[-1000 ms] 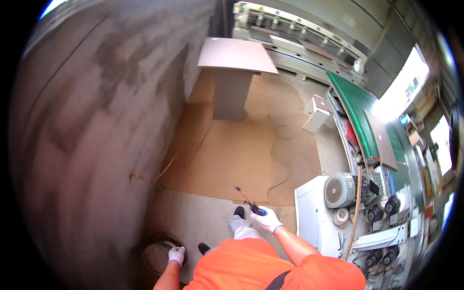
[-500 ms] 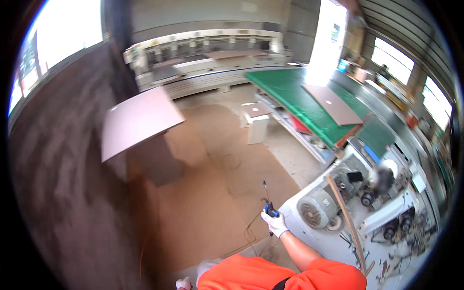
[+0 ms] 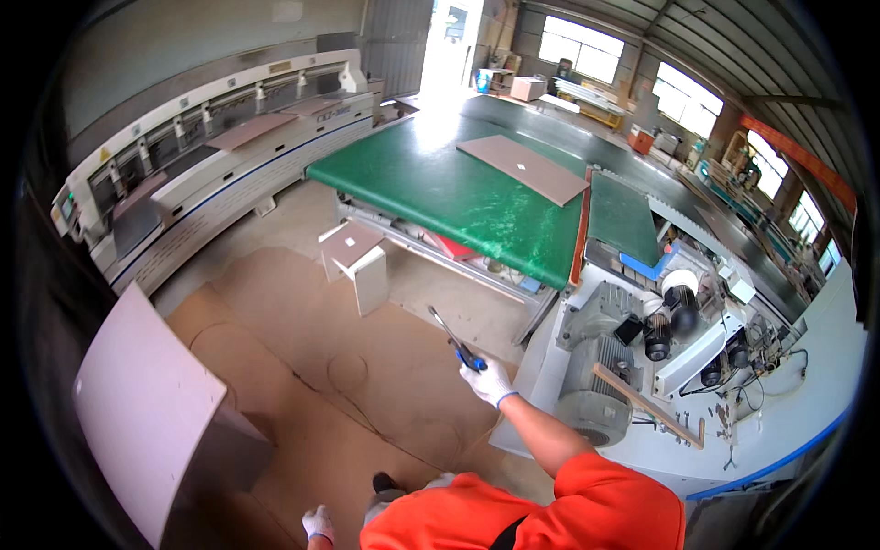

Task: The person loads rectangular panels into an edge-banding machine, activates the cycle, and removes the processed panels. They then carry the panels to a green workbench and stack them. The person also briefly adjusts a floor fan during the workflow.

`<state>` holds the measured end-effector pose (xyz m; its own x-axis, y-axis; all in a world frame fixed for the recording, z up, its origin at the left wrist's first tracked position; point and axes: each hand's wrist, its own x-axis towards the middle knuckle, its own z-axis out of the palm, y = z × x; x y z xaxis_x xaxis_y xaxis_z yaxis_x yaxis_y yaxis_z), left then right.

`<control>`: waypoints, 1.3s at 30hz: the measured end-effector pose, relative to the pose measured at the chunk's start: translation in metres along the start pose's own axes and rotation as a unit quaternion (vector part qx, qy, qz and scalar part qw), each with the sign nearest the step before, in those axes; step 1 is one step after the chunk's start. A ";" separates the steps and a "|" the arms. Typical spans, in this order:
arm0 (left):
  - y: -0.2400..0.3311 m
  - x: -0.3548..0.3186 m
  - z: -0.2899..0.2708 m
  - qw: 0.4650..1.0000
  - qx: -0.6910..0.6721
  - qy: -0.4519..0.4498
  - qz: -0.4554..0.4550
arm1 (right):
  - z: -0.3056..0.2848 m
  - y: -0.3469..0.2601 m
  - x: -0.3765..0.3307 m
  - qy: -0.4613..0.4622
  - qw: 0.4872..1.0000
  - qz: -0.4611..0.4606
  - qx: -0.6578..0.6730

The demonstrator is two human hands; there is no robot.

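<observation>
Outstretched, the gloved right hand [image 3: 489, 381] grips a blue-handled tool [image 3: 456, 341] raised over the brown floor board [image 3: 302, 348], beside a grey motor [image 3: 591, 385]; the gloved left hand [image 3: 318, 523] hangs low, loosely curled.

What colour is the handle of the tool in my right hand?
Blue, on the thin dark-shafted tool that the gloved right hand holds; the head view shows it.

Single head view, high, facing down, wide
</observation>
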<state>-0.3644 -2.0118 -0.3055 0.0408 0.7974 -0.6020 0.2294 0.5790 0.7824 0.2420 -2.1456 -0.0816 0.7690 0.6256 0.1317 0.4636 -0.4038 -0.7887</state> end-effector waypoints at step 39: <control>0.796 0.927 0.064 0.699 0.689 -0.135 0.132 | 0.651 -0.357 0.801 -0.187 0.944 0.221 0.160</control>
<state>-0.0822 -0.8229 -0.2508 0.3977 0.6769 -0.6193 0.8915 -0.4446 0.0865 0.4061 -1.0664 -0.0856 0.6186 0.6599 -0.4264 -0.0677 -0.4959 -0.8657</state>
